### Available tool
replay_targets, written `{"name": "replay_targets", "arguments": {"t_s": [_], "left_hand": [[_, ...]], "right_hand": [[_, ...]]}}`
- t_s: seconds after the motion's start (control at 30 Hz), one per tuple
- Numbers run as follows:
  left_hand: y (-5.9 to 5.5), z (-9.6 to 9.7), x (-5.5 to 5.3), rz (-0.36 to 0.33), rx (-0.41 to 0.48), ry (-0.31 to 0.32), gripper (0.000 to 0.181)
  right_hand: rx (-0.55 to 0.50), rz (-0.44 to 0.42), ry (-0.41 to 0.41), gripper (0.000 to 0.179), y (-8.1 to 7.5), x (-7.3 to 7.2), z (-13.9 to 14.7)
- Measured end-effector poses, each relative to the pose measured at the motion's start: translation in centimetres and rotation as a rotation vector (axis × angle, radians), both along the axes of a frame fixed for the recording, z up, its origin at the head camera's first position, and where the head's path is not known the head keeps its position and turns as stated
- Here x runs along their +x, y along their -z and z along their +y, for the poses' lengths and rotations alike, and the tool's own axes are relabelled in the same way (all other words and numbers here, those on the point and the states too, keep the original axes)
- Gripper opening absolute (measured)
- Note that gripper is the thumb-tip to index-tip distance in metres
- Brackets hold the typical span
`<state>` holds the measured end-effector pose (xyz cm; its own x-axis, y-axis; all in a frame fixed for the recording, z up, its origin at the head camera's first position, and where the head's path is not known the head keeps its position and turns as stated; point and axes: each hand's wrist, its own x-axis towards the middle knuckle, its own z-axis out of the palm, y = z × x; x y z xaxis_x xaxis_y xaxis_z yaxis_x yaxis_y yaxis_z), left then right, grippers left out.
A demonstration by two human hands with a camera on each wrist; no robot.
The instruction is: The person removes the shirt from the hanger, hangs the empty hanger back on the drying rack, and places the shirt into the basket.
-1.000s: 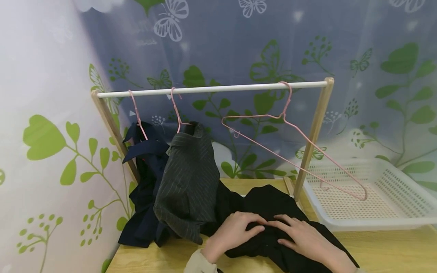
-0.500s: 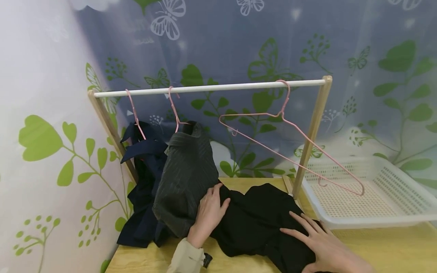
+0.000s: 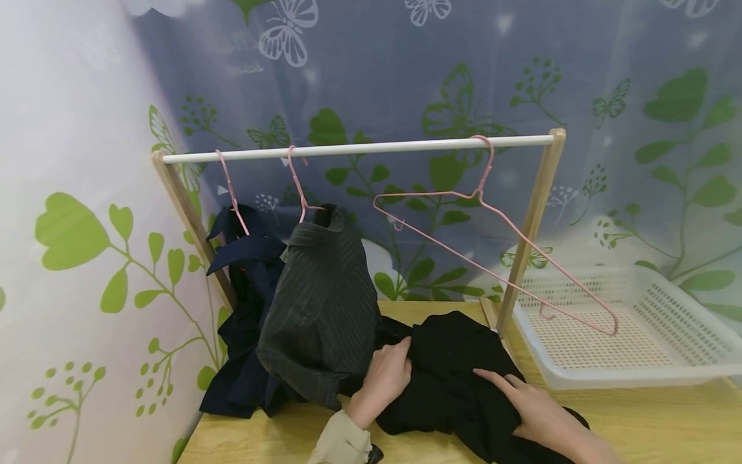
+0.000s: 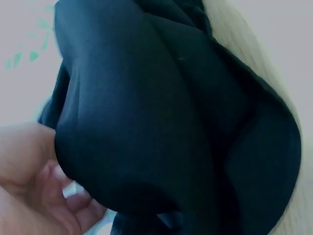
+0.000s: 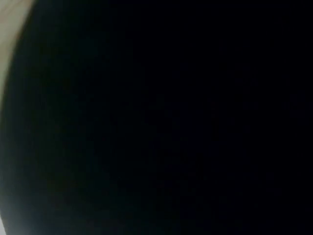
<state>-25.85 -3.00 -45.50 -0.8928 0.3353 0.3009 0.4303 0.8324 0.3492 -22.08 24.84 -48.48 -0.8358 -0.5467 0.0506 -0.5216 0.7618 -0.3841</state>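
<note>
A crumpled black garment [image 3: 458, 374] lies on the wooden table under the rack; its kind cannot be made out. With curled fingers my left hand [image 3: 385, 374] grips its left part, close to a hanging grey pinstriped garment [image 3: 321, 296]. In the left wrist view, thumb and bent fingers of the left hand [image 4: 44, 181] are at the edge of the black cloth [image 4: 132, 107]. My right hand [image 3: 539, 412] rests on the right part with its index finger extended; its other fingers are partly hidden. Dark cloth [image 5: 161, 117] fills nearly all of the right wrist view.
A white rod [image 3: 371, 148] on wooden posts spans the table [image 3: 649, 425]. From it hang a navy collared garment [image 3: 243, 258] on a pink hanger [image 3: 233, 196] at left, and a bare pink hanger [image 3: 487, 203] at right. A white plastic basket [image 3: 637, 377] stands right of the rack.
My hands have moved from close together to apart. The left went to the grey garment's side, then back rightward onto the black cloth. The black garment's left part is now bunched.
</note>
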Motion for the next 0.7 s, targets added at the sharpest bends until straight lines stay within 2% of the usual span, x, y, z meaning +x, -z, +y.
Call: {"name": "replay_targets", "arguments": {"t_s": [0.13,0.2,0.23,0.33,0.4,0.47,0.53,0.6,0.7], "left_hand": [[-0.3,0.1,0.6,-0.006,-0.016,0.211,0.03],[-0.3,0.0,1.0,-0.018,-0.029,0.28,0.027],[-0.2,0.0,1.2,-0.022,-0.037,0.292,0.03],[0.1,-0.2,1.5,-0.049,-0.053,0.272,0.052],[0.2,-0.2,1.4,-0.087,-0.059,0.243,0.07],[0.4,-0.1,1.2,-0.152,-0.081,0.221,0.089],[0.7,0.3,0.9,-0.223,-0.105,0.193,0.105],[1.1,0.8,0.7,-0.281,-0.131,0.158,0.118],[1.6,1.5,0.4,-0.331,-0.164,0.103,0.124]], "right_hand": [[0.014,0.043,-0.021,0.087,-0.3,0.2,-0.8],[0.002,0.088,-0.021,0.083,-0.6,0.3,-1.1],[-0.006,0.119,-0.016,0.083,-0.8,0.3,-1.1],[0.01,0.278,-0.012,0.092,-1.3,-0.1,-1.1],[0.043,0.383,-0.017,0.103,-1.5,-0.8,-1.2],[0.083,0.442,-0.043,0.116,-1.5,-1.8,-1.2],[0.11,0.434,-0.091,0.125,-1.3,-3.0,-1.4],[0.142,0.367,-0.145,0.128,-1.1,-4.0,-1.7],[0.169,0.244,-0.205,0.127,-0.7,-5.2,-2.1]]}}
